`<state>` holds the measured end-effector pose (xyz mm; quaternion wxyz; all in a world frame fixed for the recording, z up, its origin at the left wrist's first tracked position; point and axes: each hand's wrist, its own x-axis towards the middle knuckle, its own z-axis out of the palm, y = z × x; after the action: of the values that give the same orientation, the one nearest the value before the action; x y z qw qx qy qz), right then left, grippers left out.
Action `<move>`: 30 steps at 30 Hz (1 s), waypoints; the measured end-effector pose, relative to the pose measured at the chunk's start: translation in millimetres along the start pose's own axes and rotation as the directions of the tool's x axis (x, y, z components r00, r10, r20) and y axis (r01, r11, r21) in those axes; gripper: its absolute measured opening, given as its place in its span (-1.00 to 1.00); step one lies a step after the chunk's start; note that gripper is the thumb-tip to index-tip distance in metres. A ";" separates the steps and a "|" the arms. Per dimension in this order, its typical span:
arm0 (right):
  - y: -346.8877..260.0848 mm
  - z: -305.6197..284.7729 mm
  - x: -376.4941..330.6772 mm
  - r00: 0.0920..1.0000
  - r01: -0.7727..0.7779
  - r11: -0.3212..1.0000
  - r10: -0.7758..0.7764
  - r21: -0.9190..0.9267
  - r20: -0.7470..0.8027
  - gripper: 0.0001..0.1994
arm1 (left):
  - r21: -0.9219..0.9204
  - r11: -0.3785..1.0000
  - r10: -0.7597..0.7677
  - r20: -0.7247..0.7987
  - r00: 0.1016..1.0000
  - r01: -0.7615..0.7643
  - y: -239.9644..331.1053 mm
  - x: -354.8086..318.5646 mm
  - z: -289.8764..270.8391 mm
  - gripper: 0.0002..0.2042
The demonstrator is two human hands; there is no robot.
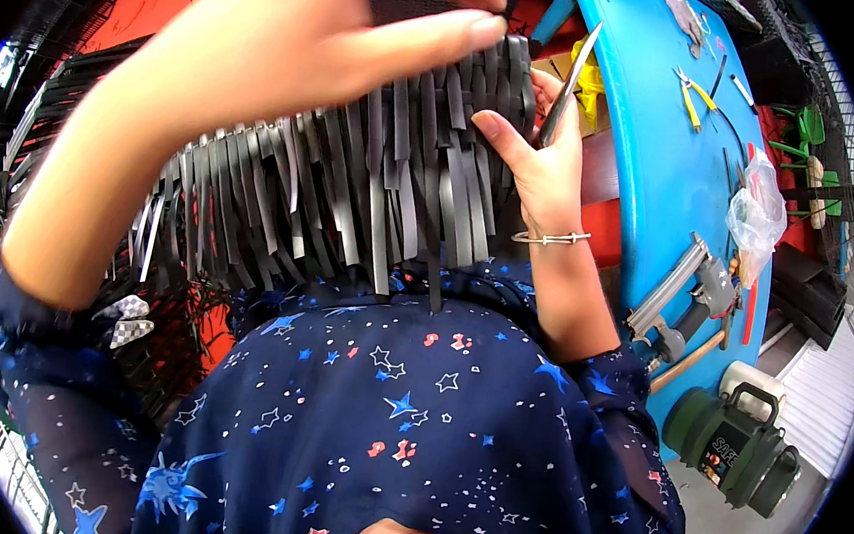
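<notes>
Across my lap lies a woven piece of flat black strips (pixel 329 174), with many loose ends hanging toward me. My right hand (pixel 549 176) grips its right edge, thumb in front and fingers partly hidden behind. A pointed metal tool with a slim blade (pixel 569 87) is tucked in the same hand between thumb and fingers, its tip pointing up. Over the top of the weave is my left hand (pixel 355 35), slightly blurred, its thumb stretched out and apart from the bent fingers. No object shows between them.
A blue table (pixel 645 174) stands at the right. On it are yellow-handled pliers (pixel 696 102), a clear plastic bag (pixel 756 208) and metal hand tools (pixel 681 292). A dark green jug (pixel 729 446) is beside its near end. Yellow material (pixel 588 84) lies behind my right hand.
</notes>
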<state>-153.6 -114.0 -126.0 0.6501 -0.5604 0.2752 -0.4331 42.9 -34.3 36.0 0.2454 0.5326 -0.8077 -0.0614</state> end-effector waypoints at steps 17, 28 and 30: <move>-30.8 -2.7 -16.6 0.961 -0.272 0.923 0.274 0.273 0.033 -0.80 | 0.048 0.999 0.012 0.117 0.993 -0.017 -21.1 15.8 43.9 -0.40; -52.9 -9.6 4.5 0.965 -0.260 0.964 0.261 0.049 -0.004 -0.86 | 0.089 0.992 0.083 0.090 0.992 -0.091 -49.4 23.3 43.1 -0.41; -49.7 -14.1 14.1 0.991 -0.125 0.991 0.122 0.049 0.051 -0.83 | 0.101 0.992 0.073 0.084 0.994 -0.082 -44.2 25.3 40.1 -0.45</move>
<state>-171.5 -133.1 -79.2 0.6965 -0.5352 0.2825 -0.3856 53.1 -82.2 -6.5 0.1867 0.5100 -0.8391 -0.0311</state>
